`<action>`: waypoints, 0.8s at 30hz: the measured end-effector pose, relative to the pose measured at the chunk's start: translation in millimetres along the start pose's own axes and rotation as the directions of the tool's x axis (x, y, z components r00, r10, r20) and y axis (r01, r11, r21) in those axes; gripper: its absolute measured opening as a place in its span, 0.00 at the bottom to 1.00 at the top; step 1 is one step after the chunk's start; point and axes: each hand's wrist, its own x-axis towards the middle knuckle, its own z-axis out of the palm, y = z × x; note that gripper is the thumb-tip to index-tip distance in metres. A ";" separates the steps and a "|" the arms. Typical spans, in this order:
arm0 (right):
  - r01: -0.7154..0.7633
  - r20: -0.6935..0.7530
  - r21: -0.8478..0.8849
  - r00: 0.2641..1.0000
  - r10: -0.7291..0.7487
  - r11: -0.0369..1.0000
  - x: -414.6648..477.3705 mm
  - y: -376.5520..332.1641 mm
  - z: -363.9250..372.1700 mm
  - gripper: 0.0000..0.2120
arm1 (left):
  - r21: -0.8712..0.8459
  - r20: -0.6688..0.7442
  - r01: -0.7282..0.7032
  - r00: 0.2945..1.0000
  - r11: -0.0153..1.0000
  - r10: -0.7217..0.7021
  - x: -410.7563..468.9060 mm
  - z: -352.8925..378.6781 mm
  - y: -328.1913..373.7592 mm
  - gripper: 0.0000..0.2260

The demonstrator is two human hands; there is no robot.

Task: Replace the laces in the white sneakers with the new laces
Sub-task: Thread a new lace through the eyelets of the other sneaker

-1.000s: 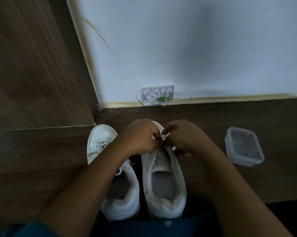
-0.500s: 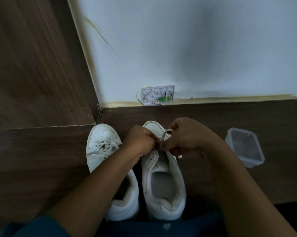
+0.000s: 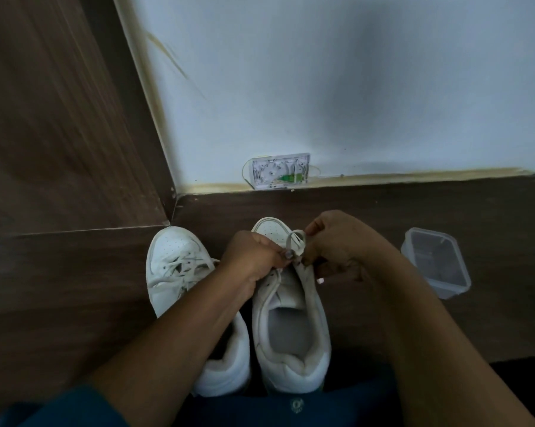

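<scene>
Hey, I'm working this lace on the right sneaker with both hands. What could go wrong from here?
1. The lace makes a small loop between your left hand and right hand. A hard pull may twist or knot it.
2. Nothing seems to pin the right sneaker down, so a tug might slide it against the left sneaker close beside it.

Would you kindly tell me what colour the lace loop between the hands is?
Off-white; the lace loop shows best in the head view.
</scene>
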 end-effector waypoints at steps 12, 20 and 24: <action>-0.023 -0.095 0.187 0.995 0.041 0.982 1.7 8.6 10.1 0.13 | 0.098 0.008 -0.067 0.998 0.993 0.067 -1.6 -3.9 5.9 0.20; 0.022 -0.046 0.179 0.999 -0.014 0.984 -3.1 2.6 10.5 0.09 | 0.183 0.025 -0.142 0.990 0.973 0.140 -4.3 -4.8 3.5 0.05; 0.060 0.033 0.071 0.997 -0.063 0.996 -0.8 3.8 8.1 0.12 | 0.188 0.071 -0.159 0.987 0.969 0.148 -1.3 -10.3 4.1 0.09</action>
